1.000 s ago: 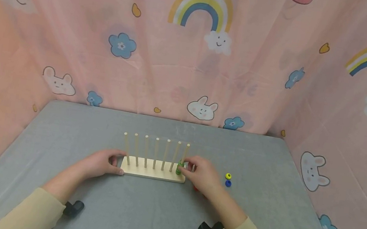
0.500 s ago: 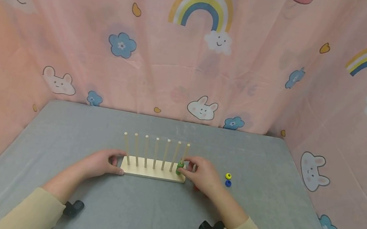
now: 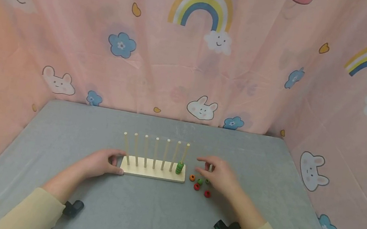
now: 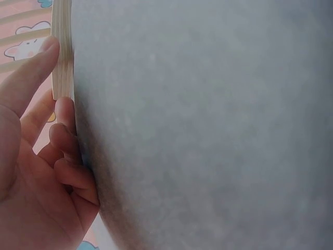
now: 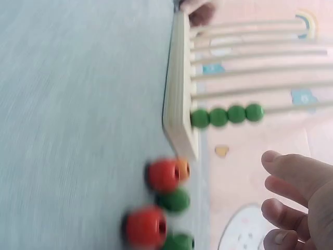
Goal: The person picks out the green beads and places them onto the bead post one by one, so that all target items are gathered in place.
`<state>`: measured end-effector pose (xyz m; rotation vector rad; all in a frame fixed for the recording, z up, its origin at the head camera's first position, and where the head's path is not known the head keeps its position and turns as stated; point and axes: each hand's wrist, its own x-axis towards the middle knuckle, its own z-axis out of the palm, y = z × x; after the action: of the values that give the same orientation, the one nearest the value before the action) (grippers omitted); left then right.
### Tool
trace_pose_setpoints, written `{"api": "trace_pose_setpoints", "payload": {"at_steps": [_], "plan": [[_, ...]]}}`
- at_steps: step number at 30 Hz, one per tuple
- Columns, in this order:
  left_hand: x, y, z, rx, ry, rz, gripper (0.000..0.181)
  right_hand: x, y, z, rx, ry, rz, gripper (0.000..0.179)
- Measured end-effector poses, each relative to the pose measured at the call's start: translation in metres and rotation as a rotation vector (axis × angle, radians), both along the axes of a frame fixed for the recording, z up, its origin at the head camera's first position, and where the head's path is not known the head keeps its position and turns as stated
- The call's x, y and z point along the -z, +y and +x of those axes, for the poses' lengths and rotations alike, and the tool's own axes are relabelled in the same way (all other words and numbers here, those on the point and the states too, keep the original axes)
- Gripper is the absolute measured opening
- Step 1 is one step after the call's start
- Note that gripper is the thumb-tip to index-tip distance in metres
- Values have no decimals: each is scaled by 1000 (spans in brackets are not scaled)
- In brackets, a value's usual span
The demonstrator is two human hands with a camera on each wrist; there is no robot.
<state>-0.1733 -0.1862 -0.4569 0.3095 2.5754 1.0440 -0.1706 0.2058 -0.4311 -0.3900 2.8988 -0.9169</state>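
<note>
Wooden peg board [image 3: 152, 173] lay lengthwise between your left hand [image 3: 103, 164], which pinched its end, and your right hand [image 3: 220, 176], parted and empty, nearer the loose beads [image 3: 196, 187].

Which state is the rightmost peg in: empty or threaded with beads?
Threaded: the rightmost peg carries four green beads, countable in the right wrist view.

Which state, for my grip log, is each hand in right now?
Left hand: holding the wooden base by one end.
Right hand: open, holding nothing.
</note>
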Motion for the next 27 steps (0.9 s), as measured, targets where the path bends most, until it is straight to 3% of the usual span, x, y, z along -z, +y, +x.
{"api": "trace_pose_setpoints", "payload": {"at_steps": [12, 20, 27], "plan": [[2, -3, -1, -3, 2, -9, 64, 5, 58, 9, 48, 51, 69, 28], [2, -2, -1, 8, 12, -24, 62, 9, 62, 10, -12, 20, 180, 22], [1, 0, -1, 2, 4, -22, 63, 13, 56, 11, -17, 5, 242, 21]]}}
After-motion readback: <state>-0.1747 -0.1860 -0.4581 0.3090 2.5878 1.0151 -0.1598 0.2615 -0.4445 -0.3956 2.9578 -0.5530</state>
